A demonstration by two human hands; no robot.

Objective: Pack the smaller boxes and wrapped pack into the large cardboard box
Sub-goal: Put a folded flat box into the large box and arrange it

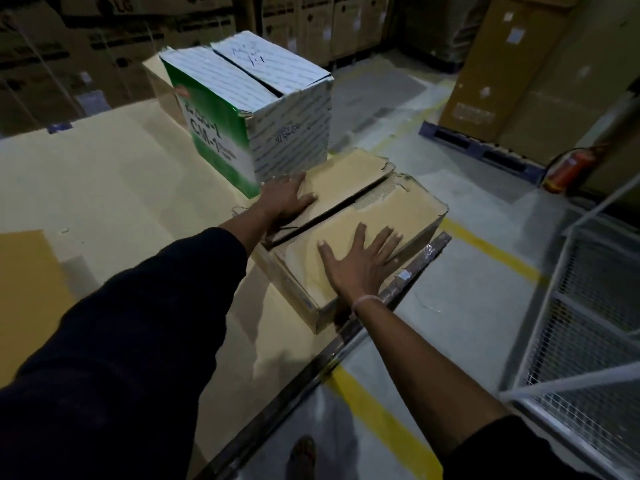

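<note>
A large brown cardboard box (408,209) sits at the right edge of a cardboard-covered work surface (114,188), its two worn top flaps folded down with a dark gap between them. My left hand (289,199) lies flat on the far flap, fingers straight. My right hand (362,263) presses flat on the near flap with fingers spread. Its contents are hidden. Behind it stands a white and green printed box (256,109), its top flaps closed.
A plain brown carton (157,81) stands behind the printed box. White wire cages (588,306) line the right. A red fire extinguisher (568,169) leans by a blue pallet (485,152). Yellow floor lines and stacked cartons surround the area. A foot (304,452) shows below.
</note>
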